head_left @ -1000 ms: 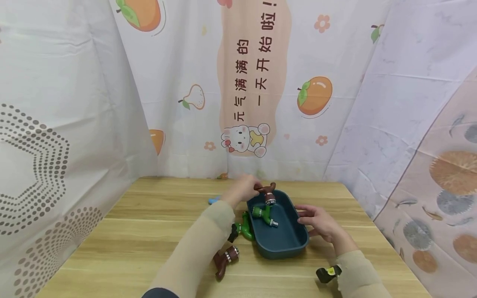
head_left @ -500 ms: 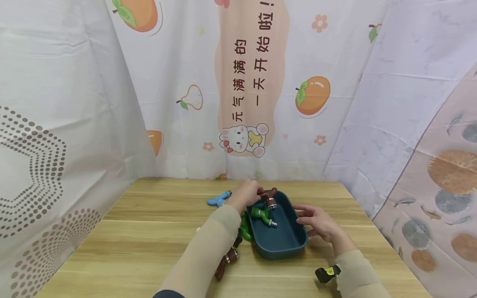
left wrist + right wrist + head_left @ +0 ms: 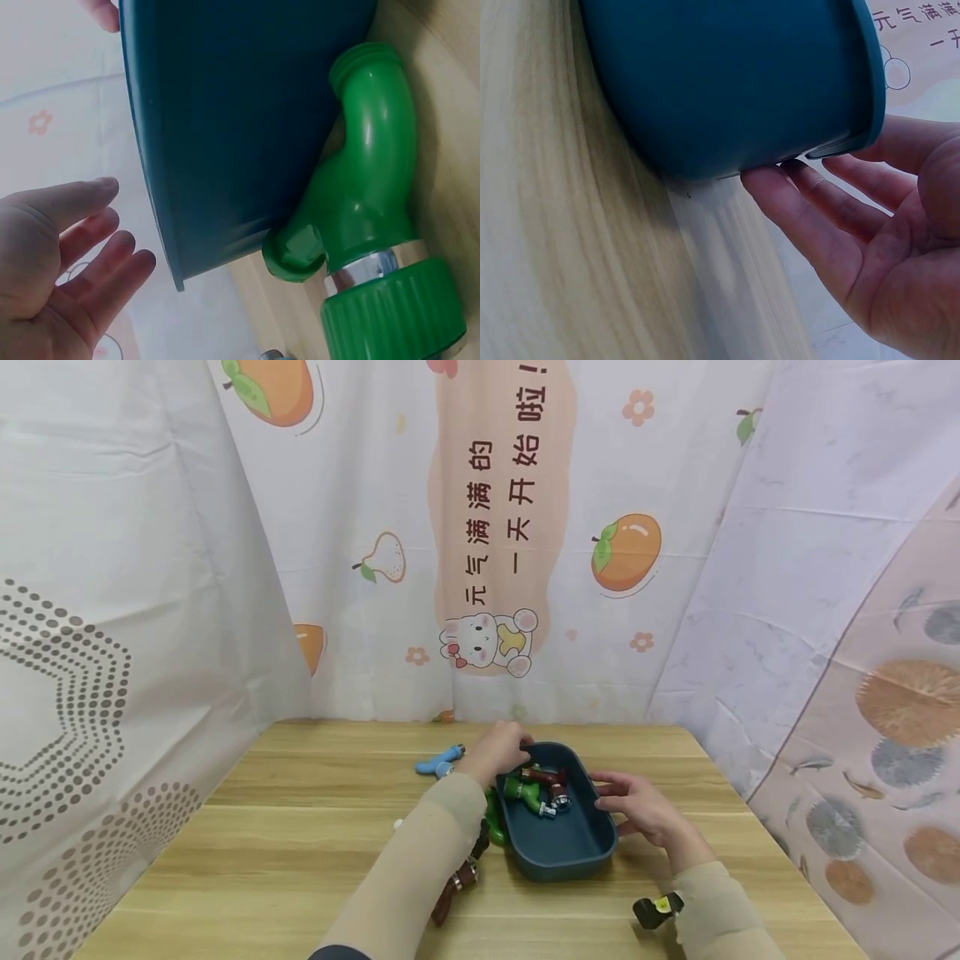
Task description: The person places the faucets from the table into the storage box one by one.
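Note:
A dark teal bin stands on the table with a brown tap and a green tap lying inside, side by side. Over its far left rim is my left hand; in the left wrist view its fingers are spread loosely, apart from the bin wall, with nothing between them. My right hand rests its fingertips against the bin's right outer side. Another green tap lies on the table against the bin's left side.
Left of the bin lie a blue tap and another brown tap, partly behind my left forearm. A black piece with a yellow label lies by my right sleeve. A printed curtain closes off the table's back.
My left hand lowered the brown tap into the bin and let it go; it now lies beside the green one. The right hand stayed at the bin's side.

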Demonstrator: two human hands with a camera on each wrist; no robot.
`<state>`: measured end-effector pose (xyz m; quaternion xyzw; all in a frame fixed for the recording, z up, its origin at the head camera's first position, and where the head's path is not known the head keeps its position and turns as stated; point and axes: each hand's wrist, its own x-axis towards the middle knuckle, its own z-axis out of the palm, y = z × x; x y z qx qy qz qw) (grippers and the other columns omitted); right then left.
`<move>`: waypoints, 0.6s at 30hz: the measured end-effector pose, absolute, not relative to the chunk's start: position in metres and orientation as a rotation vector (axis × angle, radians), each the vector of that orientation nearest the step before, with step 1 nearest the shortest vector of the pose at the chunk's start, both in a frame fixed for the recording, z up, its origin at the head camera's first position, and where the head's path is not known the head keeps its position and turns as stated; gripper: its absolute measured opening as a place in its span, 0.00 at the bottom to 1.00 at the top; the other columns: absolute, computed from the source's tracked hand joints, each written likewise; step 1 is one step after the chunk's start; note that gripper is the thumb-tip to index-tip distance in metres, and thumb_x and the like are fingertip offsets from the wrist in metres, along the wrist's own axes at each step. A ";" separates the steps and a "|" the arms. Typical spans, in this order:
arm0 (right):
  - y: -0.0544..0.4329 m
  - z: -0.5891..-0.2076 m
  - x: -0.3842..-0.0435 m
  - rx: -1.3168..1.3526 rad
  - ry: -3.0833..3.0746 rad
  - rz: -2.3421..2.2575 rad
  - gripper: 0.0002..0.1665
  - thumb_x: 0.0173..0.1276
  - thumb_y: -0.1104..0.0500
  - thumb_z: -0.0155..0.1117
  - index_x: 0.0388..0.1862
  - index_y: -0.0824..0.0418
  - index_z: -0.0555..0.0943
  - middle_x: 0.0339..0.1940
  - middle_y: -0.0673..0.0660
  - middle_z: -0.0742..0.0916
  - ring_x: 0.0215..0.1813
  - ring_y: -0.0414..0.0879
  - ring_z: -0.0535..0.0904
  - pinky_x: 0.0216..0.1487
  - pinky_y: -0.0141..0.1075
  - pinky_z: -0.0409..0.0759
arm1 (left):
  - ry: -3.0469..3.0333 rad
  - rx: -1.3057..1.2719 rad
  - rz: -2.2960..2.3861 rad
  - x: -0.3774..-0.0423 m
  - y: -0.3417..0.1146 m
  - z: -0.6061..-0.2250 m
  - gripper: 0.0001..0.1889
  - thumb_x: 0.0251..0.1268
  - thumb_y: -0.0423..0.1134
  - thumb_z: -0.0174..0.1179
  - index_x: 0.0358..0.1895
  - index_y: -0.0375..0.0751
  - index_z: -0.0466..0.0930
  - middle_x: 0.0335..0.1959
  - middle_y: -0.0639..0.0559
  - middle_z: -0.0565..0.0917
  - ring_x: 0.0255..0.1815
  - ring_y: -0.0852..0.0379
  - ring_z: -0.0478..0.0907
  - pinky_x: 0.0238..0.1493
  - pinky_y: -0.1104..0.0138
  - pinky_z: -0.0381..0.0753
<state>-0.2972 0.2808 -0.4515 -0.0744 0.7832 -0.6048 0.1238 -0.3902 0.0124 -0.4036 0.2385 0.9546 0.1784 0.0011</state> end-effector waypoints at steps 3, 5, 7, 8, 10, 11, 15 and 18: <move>0.281 -0.451 -0.297 -0.222 2.286 -1.760 0.35 0.74 0.64 0.63 0.77 0.67 0.65 0.68 0.76 0.74 0.57 0.61 0.81 0.43 0.57 0.85 | 2.992 0.750 0.586 -0.391 0.011 -0.403 0.13 0.70 0.40 0.67 0.56 0.48 0.88 0.53 0.54 0.85 0.57 0.55 0.79 0.59 0.58 0.78; 0.281 -0.451 -0.297 -0.230 2.284 -1.759 0.35 0.74 0.64 0.62 0.77 0.67 0.65 0.68 0.76 0.74 0.57 0.61 0.81 0.43 0.57 0.85 | 2.989 0.745 0.594 -0.391 0.009 -0.403 0.13 0.70 0.41 0.67 0.56 0.48 0.88 0.53 0.54 0.85 0.56 0.55 0.79 0.59 0.58 0.79; 0.281 -0.450 -0.297 -0.236 2.283 -1.760 0.35 0.75 0.64 0.62 0.77 0.67 0.65 0.68 0.76 0.74 0.57 0.61 0.81 0.44 0.57 0.85 | 2.985 0.738 0.601 -0.391 0.008 -0.403 0.13 0.71 0.40 0.67 0.56 0.48 0.87 0.54 0.53 0.85 0.56 0.55 0.79 0.59 0.58 0.79; 0.281 -0.450 -0.297 -0.238 2.282 -1.760 0.35 0.75 0.64 0.62 0.77 0.67 0.65 0.68 0.77 0.74 0.57 0.61 0.81 0.44 0.57 0.85 | 2.985 0.736 0.602 -0.391 0.007 -0.403 0.13 0.71 0.40 0.66 0.56 0.48 0.87 0.54 0.53 0.85 0.56 0.55 0.79 0.59 0.58 0.79; 0.281 -0.450 -0.297 -0.238 2.282 -1.761 0.34 0.75 0.64 0.62 0.77 0.67 0.65 0.68 0.77 0.74 0.58 0.61 0.81 0.44 0.57 0.85 | 2.988 0.731 0.596 -0.391 0.006 -0.403 0.13 0.71 0.40 0.66 0.56 0.48 0.87 0.54 0.53 0.85 0.56 0.55 0.79 0.59 0.58 0.79; 0.281 -0.450 -0.297 -0.235 2.283 -1.761 0.34 0.74 0.64 0.62 0.77 0.67 0.65 0.68 0.77 0.74 0.58 0.62 0.81 0.44 0.57 0.85 | 2.989 0.732 0.596 -0.391 0.005 -0.403 0.14 0.71 0.40 0.66 0.56 0.47 0.87 0.54 0.53 0.84 0.56 0.54 0.79 0.59 0.58 0.79; 0.280 -0.450 -0.297 -0.223 2.285 -1.762 0.34 0.74 0.65 0.63 0.76 0.67 0.66 0.68 0.77 0.74 0.58 0.62 0.80 0.44 0.57 0.85 | 2.985 0.735 0.609 -0.390 0.003 -0.402 0.14 0.71 0.40 0.66 0.57 0.47 0.87 0.53 0.53 0.85 0.55 0.54 0.80 0.58 0.58 0.79; 0.280 -0.450 -0.296 -0.216 2.287 -1.764 0.34 0.74 0.65 0.63 0.77 0.67 0.66 0.68 0.76 0.74 0.58 0.61 0.81 0.44 0.57 0.85 | 2.976 0.745 0.640 -0.388 0.000 -0.400 0.15 0.71 0.41 0.66 0.57 0.46 0.87 0.53 0.52 0.85 0.54 0.54 0.80 0.57 0.57 0.79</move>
